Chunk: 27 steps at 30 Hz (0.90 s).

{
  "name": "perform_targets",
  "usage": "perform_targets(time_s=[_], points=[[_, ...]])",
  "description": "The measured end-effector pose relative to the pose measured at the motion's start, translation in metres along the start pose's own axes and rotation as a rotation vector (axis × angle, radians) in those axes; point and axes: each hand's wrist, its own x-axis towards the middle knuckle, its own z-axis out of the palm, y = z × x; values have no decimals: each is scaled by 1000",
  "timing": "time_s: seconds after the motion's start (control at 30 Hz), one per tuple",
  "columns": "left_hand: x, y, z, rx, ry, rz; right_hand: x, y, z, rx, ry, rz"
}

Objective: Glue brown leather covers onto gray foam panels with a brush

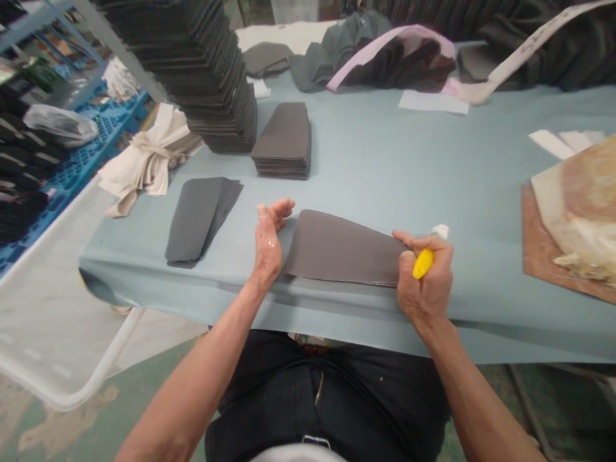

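A dark grey-brown tapered panel (344, 250) lies flat near the front edge of the table, its wide end to the left. Beside that wide end is my left hand (270, 240), fingers apart and palm turned toward the panel, with a whitish smear on it. My right hand (426, 276) is at the narrow end, closed around a yellow-handled brush (423, 263) whose white tip points up and away. The fingertips of that hand touch the panel's right end. Whether further sheets lie under the panel is hard to tell.
Fanned grey panels (195, 218) lie to the left, a neat stack of panels (283, 141) behind, and a tall dark stack (206, 77) beside it. Cream cloth strips (151, 154) sit far left. A brown board (543, 237) bears glue-stained material on the right. Dark fabric (351, 51) lies at the back.
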Motion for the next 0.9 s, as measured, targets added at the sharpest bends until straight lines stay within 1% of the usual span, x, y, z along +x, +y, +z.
perform_targets(time_s=[0.07,0.13,0.17,0.23,0.3,0.4,0.53,0.9], points=[[-13,2,-13,20,-77,27,0,0,0,-2,1,-2],[-28,4,-28,62,-181,64,0,0,0,-10,-3,-6],[-35,4,-35,123,-241,95,0,0,-1,-15,-5,-7],[-45,1,-46,339,-354,202,0,0,-1,-21,-9,-9],[-52,-4,-50,563,-404,311,0,0,-1,-21,-10,-13],[-58,-11,-47,755,-379,411,0,2,-1,-14,-11,-10],[-62,-14,-40,871,-329,464,0,3,-2,-16,-14,-5],[-59,-12,-33,848,-274,402,4,1,-2,-16,12,-7]])
